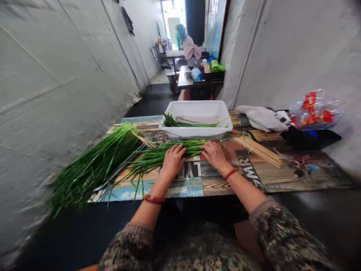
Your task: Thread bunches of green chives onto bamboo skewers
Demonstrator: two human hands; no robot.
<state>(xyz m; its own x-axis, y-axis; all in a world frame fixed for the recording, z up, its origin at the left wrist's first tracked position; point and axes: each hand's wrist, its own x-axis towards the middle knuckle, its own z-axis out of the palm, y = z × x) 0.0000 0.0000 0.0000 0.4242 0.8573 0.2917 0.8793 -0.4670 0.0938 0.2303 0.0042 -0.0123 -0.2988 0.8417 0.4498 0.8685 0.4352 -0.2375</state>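
A loose bundle of green chives lies across the table just in front of me. My left hand rests on the middle of it, palm down, fingers spread over the stalks. At the bundle's right end, my right hand touches the stalk ends with its fingers apart. To the left, a larger heap of chives hangs over the table's front edge. Behind the bundle, a white plastic tub holds some chives along its bottom.
Thin wooden skewers lie to the right, and a few more skewers beside the heap. Scissors, a whitish cloth and a clear-and-red plastic bag are farther right. Beyond, a person is near other tables.
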